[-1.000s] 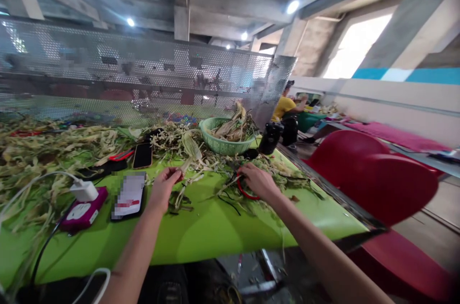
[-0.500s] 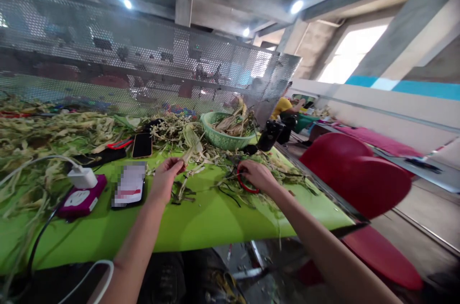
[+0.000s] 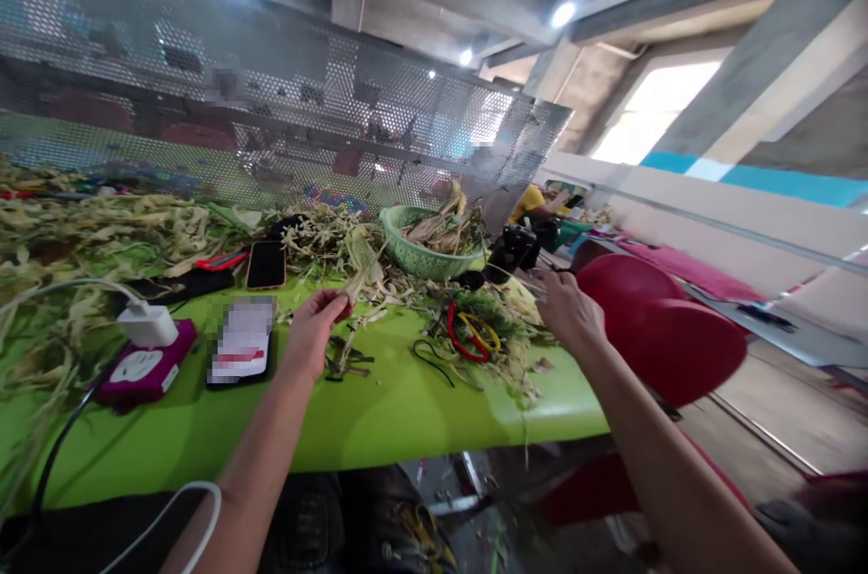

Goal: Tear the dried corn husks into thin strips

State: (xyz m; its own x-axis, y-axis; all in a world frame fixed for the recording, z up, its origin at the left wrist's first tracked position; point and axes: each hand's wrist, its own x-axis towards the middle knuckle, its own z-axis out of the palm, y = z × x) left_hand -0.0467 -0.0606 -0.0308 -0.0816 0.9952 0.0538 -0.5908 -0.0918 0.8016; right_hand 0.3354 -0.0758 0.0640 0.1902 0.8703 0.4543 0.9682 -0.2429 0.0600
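Observation:
My left hand point(image 3: 323, 321) is closed in a pinch on the lower end of a dried corn husk point(image 3: 362, 262), whose pale leaves fan up toward the basket. Out over the table's right edge is my right hand point(image 3: 570, 307), its fingers drawn together. A thin pale strand point(image 3: 510, 276) runs to its fingertips. Between the hands, a red loop point(image 3: 456, 334) and a yellow loop point(image 3: 493, 333) lie on a heap of green and dry plant scraps point(image 3: 519, 362). A thin black cord point(image 3: 439, 364) curls beside them.
A green basket point(image 3: 434, 265) of dry husks stands behind. Phones point(image 3: 239, 343) point(image 3: 267, 265), a purple power block point(image 3: 150, 368) with a white charger point(image 3: 146, 325), and husk piles point(image 3: 101, 239) occupy the left. Red chairs point(image 3: 668, 321) stand right; a perforated metal screen point(image 3: 271, 113) spans the back.
My right hand has moved right and slightly up from the red loop, uncovering the yellow loop. My left hand keeps its pinch on the husk in nearly the same place.

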